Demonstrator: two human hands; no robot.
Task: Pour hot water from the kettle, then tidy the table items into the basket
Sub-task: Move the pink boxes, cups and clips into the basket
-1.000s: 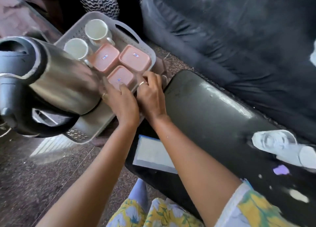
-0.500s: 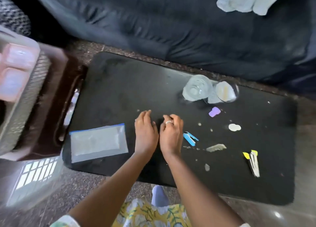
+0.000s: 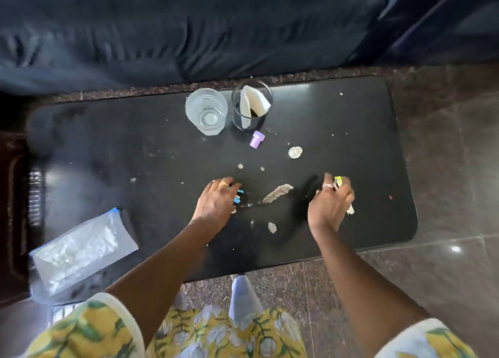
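Observation:
On the black table (image 3: pixel 108 152), my left hand (image 3: pixel 216 202) curls its fingers over a small blue clip (image 3: pixel 238 195). To the right, my right hand (image 3: pixel 330 202) is closed around a yellow-tipped white packet (image 3: pixel 338 181), and a pale end of it sticks out under the palm. A torn paper scrap (image 3: pixel 278 193) lies between the hands. A clear glass (image 3: pixel 206 110) and a black mesh cup (image 3: pixel 251 106) holding folded white paper stand at the far edge. A purple cap (image 3: pixel 256 139) and a round pale lid (image 3: pixel 295 152) lie nearby. The kettle and basket are out of view.
A clear zip bag with a blue seal (image 3: pixel 81 247) overhangs the table's near left corner. A dark sofa (image 3: pixel 189 28) runs along the far side. Small crumbs and scraps (image 3: pixel 272 227) dot the tabletop. Polished stone floor (image 3: pixel 445 195) lies to the right.
The view swung from the basket and kettle to the table. My hands moved apart: the left onto the blue clip, the right out to the yellow-tipped packet, which it has picked up.

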